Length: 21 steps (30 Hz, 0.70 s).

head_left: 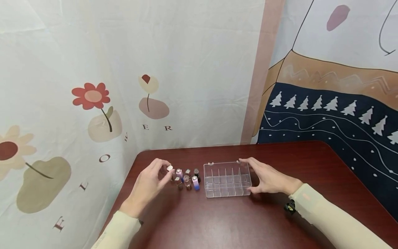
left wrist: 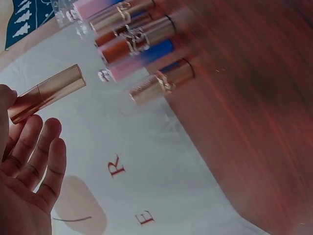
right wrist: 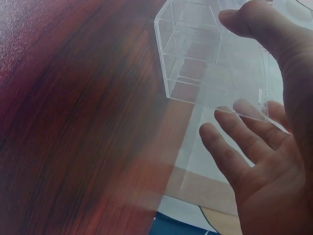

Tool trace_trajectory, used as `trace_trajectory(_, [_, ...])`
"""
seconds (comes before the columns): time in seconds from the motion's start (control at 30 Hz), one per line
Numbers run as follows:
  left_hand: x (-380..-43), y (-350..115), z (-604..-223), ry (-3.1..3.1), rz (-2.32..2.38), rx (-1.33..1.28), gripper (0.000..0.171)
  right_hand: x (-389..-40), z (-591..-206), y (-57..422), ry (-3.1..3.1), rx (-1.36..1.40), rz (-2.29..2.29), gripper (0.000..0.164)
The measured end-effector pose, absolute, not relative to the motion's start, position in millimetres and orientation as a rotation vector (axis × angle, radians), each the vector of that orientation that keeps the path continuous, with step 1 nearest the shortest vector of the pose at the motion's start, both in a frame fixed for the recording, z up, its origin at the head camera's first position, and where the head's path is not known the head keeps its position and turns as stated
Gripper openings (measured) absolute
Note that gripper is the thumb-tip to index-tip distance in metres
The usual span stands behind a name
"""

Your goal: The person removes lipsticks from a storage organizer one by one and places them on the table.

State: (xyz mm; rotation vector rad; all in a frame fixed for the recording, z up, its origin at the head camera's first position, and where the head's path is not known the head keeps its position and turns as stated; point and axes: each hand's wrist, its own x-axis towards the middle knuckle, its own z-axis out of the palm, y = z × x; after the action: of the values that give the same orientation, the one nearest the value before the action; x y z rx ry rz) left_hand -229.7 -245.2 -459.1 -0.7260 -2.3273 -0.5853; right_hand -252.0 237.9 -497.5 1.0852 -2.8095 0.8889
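Observation:
Between thumb and fingers, my left hand (head_left: 146, 183) pinches a shiny rose-gold lipstick tube (left wrist: 49, 93), its pale round end (head_left: 169, 168) turned up in the head view. Just right of it stands a cluster of lipsticks: brownish metallic tubes (head_left: 187, 182) and pink-to-blue tubes (head_left: 195, 183). A clear plastic compartment box (head_left: 228, 188) lies right of the cluster, split by thin dividers. My right hand (head_left: 267, 177) holds the box's right end, thumb at the front corner and fingers at the back corner. In the right wrist view, the spread fingers (right wrist: 225, 152) show beside the clear wall.
Everything rests on a dark red wooden table (head_left: 211, 221). A white printed curtain (head_left: 199, 86) hangs close behind its back edge and along the left. A navy cloth with white trees (head_left: 326, 121) hangs at the right. The lipsticks stand close together beside the box.

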Motion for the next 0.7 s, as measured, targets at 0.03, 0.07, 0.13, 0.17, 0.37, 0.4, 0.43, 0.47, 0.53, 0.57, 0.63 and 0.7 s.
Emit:
trace_trajectory(0.03, [-230,-247,-460,-2.330,-0.593,-0.722,0.027,-252,-498,238,-2.811,1.083,0.886,0.111])
trace_trajectory(0.07, [-230,-249,-461,-2.337,-0.600,-0.714,0.027,-252,-498,238,-2.811,1.082,0.885,0.111])
trace_trajectory(0.13, [-231,-252,-464,-2.347,-0.608,-0.706,0.027,-252,-498,238,-2.813,1.079,0.884,0.111])
trace_trajectory(0.17, [-231,-253,-465,-2.354,-0.610,-0.705,0.027,-252,-498,238,-2.814,1.078,0.883,0.111])
trace_trajectory(0.37, [-232,-263,-476,-2.405,-0.603,-0.683,0.024,-253,-499,238,-2.807,1.082,0.889,0.110])
trace_trajectory(0.4, [-232,-264,-478,-2.415,-0.602,-0.678,0.024,-253,-499,238,-2.807,1.082,0.888,0.110])
trace_trajectory(0.43, [-232,-266,-480,-2.424,-0.601,-0.676,0.024,-253,-499,238,-2.806,1.082,0.888,0.110])
trace_trajectory(0.47, [-232,-267,-482,-2.435,-0.601,-0.675,0.024,-253,-499,238,-2.804,1.083,0.889,0.110])
trace_trajectory(0.53, [-233,-270,-486,-2.451,-0.605,-0.682,0.024,-253,-499,238,-2.810,1.076,0.880,0.111])
trace_trajectory(0.57, [-234,-271,-488,-2.457,-0.603,-0.690,0.024,-253,-499,238,-2.813,1.072,0.877,0.111])
trace_trajectory(0.63, [-235,-272,-491,-2.468,-0.589,-0.706,0.024,-253,-499,238,-2.815,1.066,0.871,0.111])
trace_trajectory(0.7, [-236,-273,-494,-2.475,-0.580,-0.723,0.025,-253,-499,238,-2.816,1.063,0.869,0.111])
